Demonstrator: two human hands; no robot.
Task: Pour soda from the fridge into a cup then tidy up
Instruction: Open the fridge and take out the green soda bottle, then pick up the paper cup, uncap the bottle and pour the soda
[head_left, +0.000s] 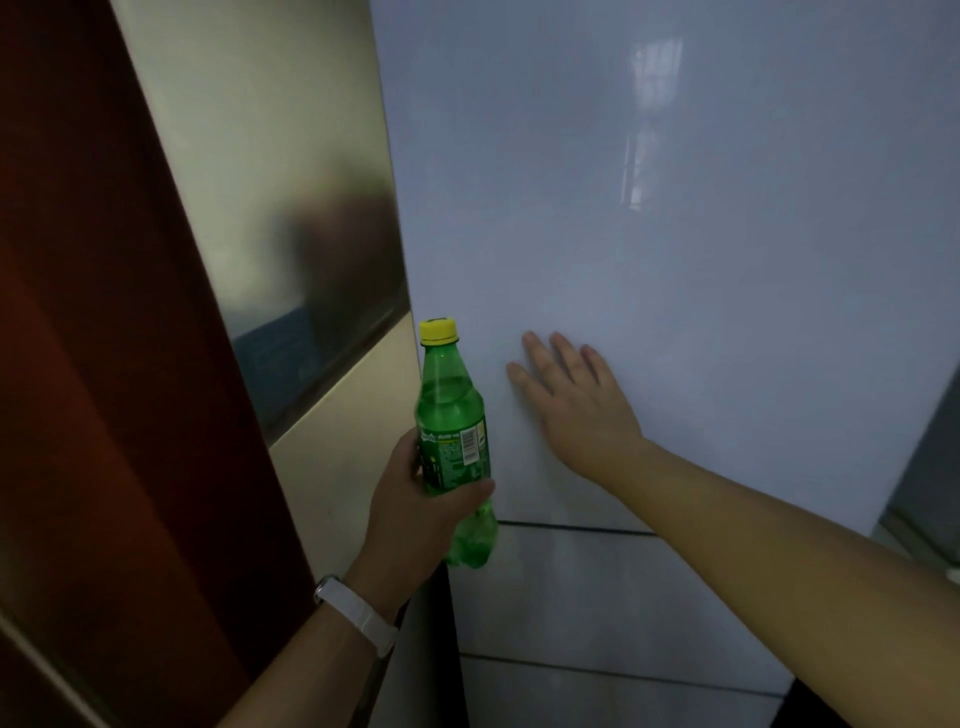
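A green soda bottle (453, 441) with a yellow cap stands upright in my left hand (415, 509), which grips it around the lower label. The cap is on. My right hand (571, 400) lies flat with straight fingers against the white upper fridge door (675, 208), just right of the bottle. The door looks closed. A white band sits on my left wrist. No cup is in view.
Lower fridge drawers (597, 597) sit below a dark seam under the upper door. Left of the fridge is a beige wall with a reflective metal panel (322, 286), and a dark red-brown door or frame (104, 364) fills the far left.
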